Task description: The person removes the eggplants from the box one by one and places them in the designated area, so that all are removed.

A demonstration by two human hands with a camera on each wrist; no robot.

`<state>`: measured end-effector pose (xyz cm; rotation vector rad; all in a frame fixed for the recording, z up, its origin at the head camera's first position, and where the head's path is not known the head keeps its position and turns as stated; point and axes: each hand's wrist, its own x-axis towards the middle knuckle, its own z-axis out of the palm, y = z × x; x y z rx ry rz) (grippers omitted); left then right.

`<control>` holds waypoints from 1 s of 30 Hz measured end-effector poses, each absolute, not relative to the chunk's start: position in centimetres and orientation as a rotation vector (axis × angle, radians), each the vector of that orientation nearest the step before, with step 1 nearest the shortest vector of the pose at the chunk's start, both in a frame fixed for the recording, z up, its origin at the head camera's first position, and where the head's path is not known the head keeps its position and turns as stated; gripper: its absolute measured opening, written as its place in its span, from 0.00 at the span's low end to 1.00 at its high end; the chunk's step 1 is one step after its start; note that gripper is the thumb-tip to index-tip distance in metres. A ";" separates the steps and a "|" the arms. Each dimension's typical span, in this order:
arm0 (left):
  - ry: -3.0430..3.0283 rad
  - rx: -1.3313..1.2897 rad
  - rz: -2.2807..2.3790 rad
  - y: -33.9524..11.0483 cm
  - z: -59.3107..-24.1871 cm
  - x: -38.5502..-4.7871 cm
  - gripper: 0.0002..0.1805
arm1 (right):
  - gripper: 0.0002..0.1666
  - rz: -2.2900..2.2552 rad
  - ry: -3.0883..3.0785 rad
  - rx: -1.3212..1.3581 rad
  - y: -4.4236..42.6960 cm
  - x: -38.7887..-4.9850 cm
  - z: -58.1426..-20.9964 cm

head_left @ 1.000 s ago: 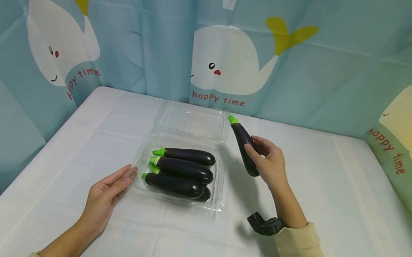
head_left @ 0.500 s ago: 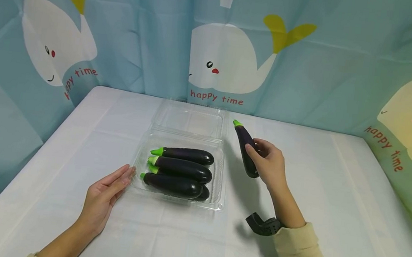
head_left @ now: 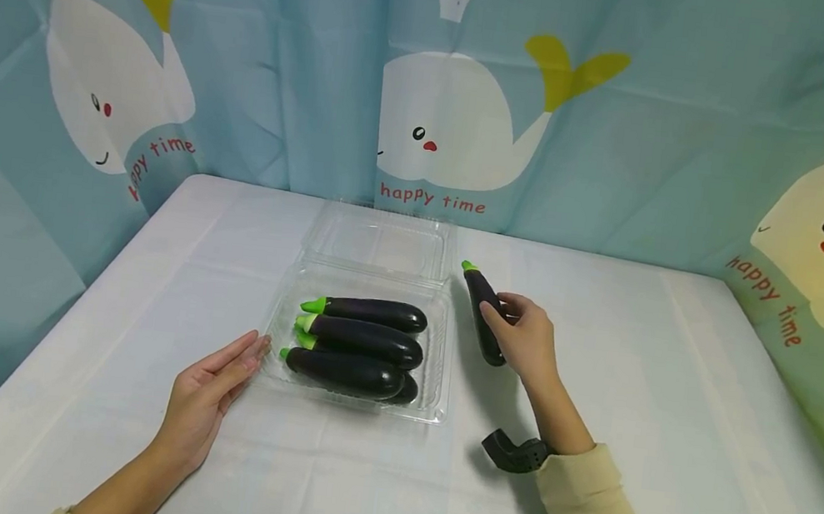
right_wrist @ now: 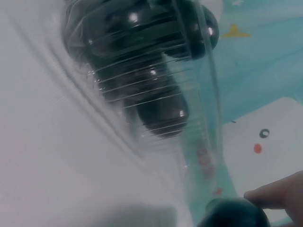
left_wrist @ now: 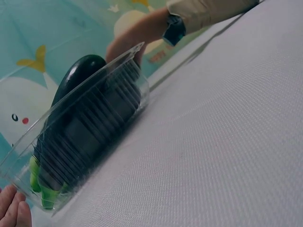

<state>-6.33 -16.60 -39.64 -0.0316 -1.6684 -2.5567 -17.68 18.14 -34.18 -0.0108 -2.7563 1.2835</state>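
Several dark eggplants with green stems, one of them a front eggplant (head_left: 343,372), lie in a clear plastic container (head_left: 432,393) in the head view. My left hand (head_left: 204,403) touches the container's left wall with fairly straight fingers; its fingertips (left_wrist: 13,208) show beside the container in the left wrist view. To the right of the container, my right hand (head_left: 525,340) grips another eggplant (head_left: 483,298) by its side, thumb across it, stem pointing away. The right wrist view shows only the dark end of that held eggplant (right_wrist: 236,215) and part of a finger.
The container's clear lid (head_left: 379,241) lies folded back behind it on the white-covered table (head_left: 111,326). A blue curtain (head_left: 311,70) printed with whales hangs along the table's far edge. A black wrist mount (head_left: 515,452) sticks out from my right wrist.
My right hand has moved down and slightly left with the eggplant, nearer the table. My left hand has stayed at the container's left wall.
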 end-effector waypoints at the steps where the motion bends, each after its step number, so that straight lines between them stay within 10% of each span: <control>1: -1.669 -0.031 -2.556 -16.6 -39.7 -6.3 0.27 | 0.27 1.282 -2.757 -0.012 18.1 -17.7 -34.3; 30: -1.666 -0.050 -2.547 -16.7 -39.8 -6.3 0.26 | 0.27 1.101 -2.830 0.001 17.2 -18.0 -36.3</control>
